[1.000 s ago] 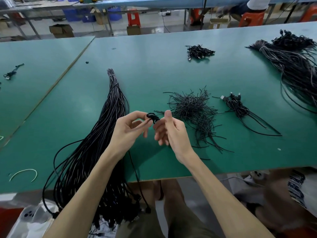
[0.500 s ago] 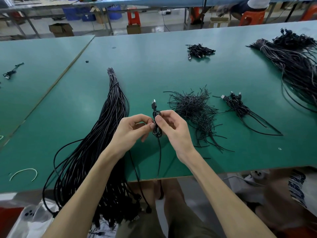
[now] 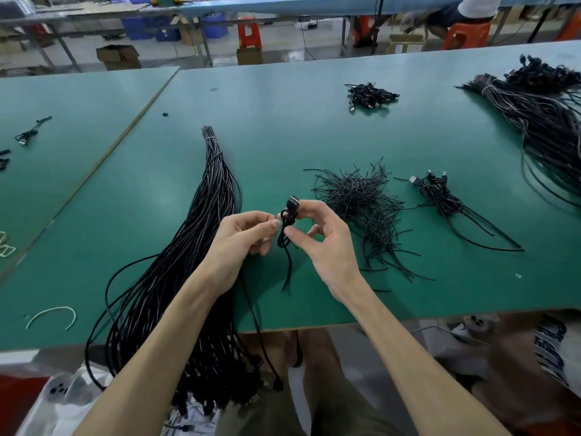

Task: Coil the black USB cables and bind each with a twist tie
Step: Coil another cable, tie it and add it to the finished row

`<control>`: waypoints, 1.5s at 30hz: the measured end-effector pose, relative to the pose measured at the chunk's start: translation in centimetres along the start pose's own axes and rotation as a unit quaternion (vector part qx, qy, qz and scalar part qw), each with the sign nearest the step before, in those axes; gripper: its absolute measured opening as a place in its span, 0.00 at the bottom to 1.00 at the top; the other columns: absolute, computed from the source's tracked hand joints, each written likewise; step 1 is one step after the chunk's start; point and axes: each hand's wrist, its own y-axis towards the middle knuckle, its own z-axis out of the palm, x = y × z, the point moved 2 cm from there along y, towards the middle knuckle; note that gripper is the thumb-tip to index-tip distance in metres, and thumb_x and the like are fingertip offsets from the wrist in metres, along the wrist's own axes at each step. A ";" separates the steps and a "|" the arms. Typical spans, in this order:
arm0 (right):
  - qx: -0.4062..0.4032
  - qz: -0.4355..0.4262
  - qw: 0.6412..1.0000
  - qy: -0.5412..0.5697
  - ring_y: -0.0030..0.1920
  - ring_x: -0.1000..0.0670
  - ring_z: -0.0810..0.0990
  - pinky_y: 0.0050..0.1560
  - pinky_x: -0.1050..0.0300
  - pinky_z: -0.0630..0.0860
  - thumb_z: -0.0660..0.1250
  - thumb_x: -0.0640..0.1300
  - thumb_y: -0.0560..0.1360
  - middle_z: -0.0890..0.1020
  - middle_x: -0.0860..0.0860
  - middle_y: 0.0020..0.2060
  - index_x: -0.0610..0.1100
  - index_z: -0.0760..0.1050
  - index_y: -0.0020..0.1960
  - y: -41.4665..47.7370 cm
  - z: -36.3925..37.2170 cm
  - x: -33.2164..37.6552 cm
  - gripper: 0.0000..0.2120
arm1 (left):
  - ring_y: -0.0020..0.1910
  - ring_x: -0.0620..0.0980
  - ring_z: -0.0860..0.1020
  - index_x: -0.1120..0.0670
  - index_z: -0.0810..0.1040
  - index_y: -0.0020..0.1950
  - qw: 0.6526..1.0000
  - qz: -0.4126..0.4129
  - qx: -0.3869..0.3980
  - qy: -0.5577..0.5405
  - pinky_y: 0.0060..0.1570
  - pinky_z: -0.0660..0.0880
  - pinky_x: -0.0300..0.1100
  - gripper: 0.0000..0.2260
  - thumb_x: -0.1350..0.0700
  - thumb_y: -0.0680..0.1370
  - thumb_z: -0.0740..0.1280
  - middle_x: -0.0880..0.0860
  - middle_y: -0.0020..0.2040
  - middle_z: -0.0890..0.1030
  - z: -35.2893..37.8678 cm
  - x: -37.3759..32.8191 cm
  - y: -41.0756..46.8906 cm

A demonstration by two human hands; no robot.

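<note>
A small coiled black USB cable point(image 3: 286, 226) hangs between my hands above the green table point(image 3: 283, 136), its plug pointing up and a loose tail dangling down. My left hand point(image 3: 243, 236) pinches the coil from the left. My right hand point(image 3: 323, 237) pinches it from the right, thumb and forefinger on the coil and plug. A long bundle of uncoiled black cables point(image 3: 201, 221) lies to the left and hangs over the table's front edge. A heap of black twist ties point(image 3: 361, 199) lies just right of my hands. A few bound cables point(image 3: 440, 196) rest further right.
Another small pile of bound cables point(image 3: 369, 96) sits at the far middle. A large cable mass point(image 3: 547, 121) fills the far right. A white tie point(image 3: 52, 316) lies near the front left edge. A second green table point(image 3: 63, 121) adjoins on the left. A person sits beyond at the back right.
The coil has been turned from lying flat between my fingers to hanging upright with its plug up. My right hand has shifted its fingers up onto the plug.
</note>
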 end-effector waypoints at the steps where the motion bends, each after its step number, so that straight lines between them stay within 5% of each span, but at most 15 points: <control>1: 0.002 -0.003 1.000 -0.001 0.57 0.49 0.82 0.51 0.52 0.71 0.75 0.33 0.75 0.87 0.50 0.53 0.46 0.80 0.56 0.0 0.0 -0.1 0.14 | 0.30 0.49 0.70 0.64 0.82 0.49 1.000 -0.005 -0.002 -0.005 0.35 0.62 0.43 0.09 0.57 0.79 0.73 0.53 0.35 0.76 0.0 0.0 0.0; 6: 0.005 -0.006 1.000 -0.016 0.56 0.47 0.80 0.53 0.46 0.73 0.70 0.31 0.77 0.84 0.51 0.51 0.53 0.80 0.52 0.1 0.1 -0.6 0.16 | 0.29 0.51 0.71 0.57 0.84 0.46 0.999 0.027 -0.025 0.016 0.35 0.66 0.41 0.08 0.52 0.77 0.74 0.55 0.34 0.76 0.2 -0.4 -0.1; 10: -0.037 0.054 0.996 0.068 0.46 0.51 0.76 0.46 0.56 0.75 0.63 0.38 0.82 0.83 0.46 0.54 0.51 0.81 0.54 0.2 0.0 -0.8 0.11 | 0.29 0.48 0.74 0.56 0.80 0.47 0.983 0.123 -0.082 0.109 0.35 0.72 0.40 0.04 0.58 0.80 0.72 0.50 0.31 0.77 0.5 -0.6 -0.3; 12: -0.050 0.083 0.988 0.119 0.42 0.52 0.77 0.39 0.59 0.73 0.61 0.44 0.83 0.84 0.46 0.47 0.49 0.82 0.50 0.2 -0.2 -0.8 0.11 | 0.28 0.47 0.75 0.55 0.79 0.48 0.971 0.159 -0.098 0.149 0.32 0.70 0.41 0.03 0.58 0.81 0.71 0.47 0.33 0.78 0.9 -0.7 -0.5; 15: -0.031 0.119 0.984 0.127 0.33 0.51 0.78 0.31 0.62 0.69 0.56 0.56 0.87 0.83 0.45 0.36 0.46 0.82 0.44 0.1 0.0 -0.7 0.23 | 0.31 0.48 0.78 0.51 0.78 0.48 0.937 0.224 -0.119 0.241 0.31 0.69 0.39 0.04 0.58 0.81 0.71 0.45 0.41 0.78 1.3 -1.2 -0.8; 21: 0.021 0.145 0.984 0.100 0.27 0.51 0.76 0.29 0.63 0.69 0.57 0.62 0.83 0.81 0.46 0.28 0.44 0.81 0.36 0.0 0.3 -0.4 0.28 | 0.37 0.48 0.78 0.53 0.78 0.48 0.898 0.275 -0.108 0.326 0.36 0.69 0.33 0.04 0.61 0.81 0.71 0.44 0.46 0.76 1.9 -1.5 -1.2; 26: 0.052 0.126 0.987 0.082 0.32 0.53 0.76 0.33 0.64 0.69 0.61 0.50 0.85 0.82 0.48 0.34 0.40 0.80 0.46 -0.1 0.2 -0.3 0.18 | 0.30 0.49 0.76 0.57 0.78 0.48 0.936 0.216 -0.102 0.259 0.30 0.72 0.46 0.04 0.61 0.82 0.70 0.50 0.38 0.77 1.6 -1.4 -1.1; 31: 0.056 0.093 0.993 0.036 0.42 0.57 0.84 0.42 0.68 0.76 0.66 0.39 0.83 0.86 0.52 0.41 0.43 0.80 0.53 -0.1 0.3 -0.4 0.04 | 0.27 0.51 0.73 0.59 0.79 0.49 0.967 0.164 -0.090 0.175 0.31 0.71 0.45 0.03 0.61 0.82 0.70 0.57 0.30 0.76 1.3 -1.5 -1.1; 36: 0.033 0.057 0.998 0.007 0.51 0.53 0.83 0.55 0.51 0.80 0.69 0.36 0.81 0.86 0.47 0.50 0.44 0.81 0.55 0.1 0.1 -0.8 0.06 | 0.26 0.50 0.71 0.64 0.79 0.49 0.978 0.141 -0.075 0.134 0.30 0.70 0.39 0.05 0.62 0.81 0.70 0.52 0.31 0.75 1.5 -1.5 -0.9; 41: 0.022 0.042 0.999 -0.013 0.50 0.56 0.79 0.51 0.57 0.77 0.71 0.36 0.80 0.84 0.57 0.49 0.51 0.82 0.54 0.2 -0.1 -0.8 0.10 | 0.27 0.51 0.69 0.66 0.79 0.49 0.990 0.111 -0.050 0.069 0.32 0.69 0.38 0.07 0.62 0.80 0.71 0.53 0.34 0.75 1.5 -1.4 -0.8; 45: 0.004 0.050 0.999 -0.001 0.50 0.56 0.79 0.49 0.55 0.78 0.72 0.39 0.80 0.83 0.52 0.54 0.53 0.82 0.53 0.2 -0.1 -0.9 0.09 | 0.27 0.51 0.72 0.63 0.80 0.49 0.989 0.112 -0.060 0.072 0.34 0.71 0.38 0.06 0.60 0.81 0.71 0.51 0.39 0.78 1.3 -1.4 -0.8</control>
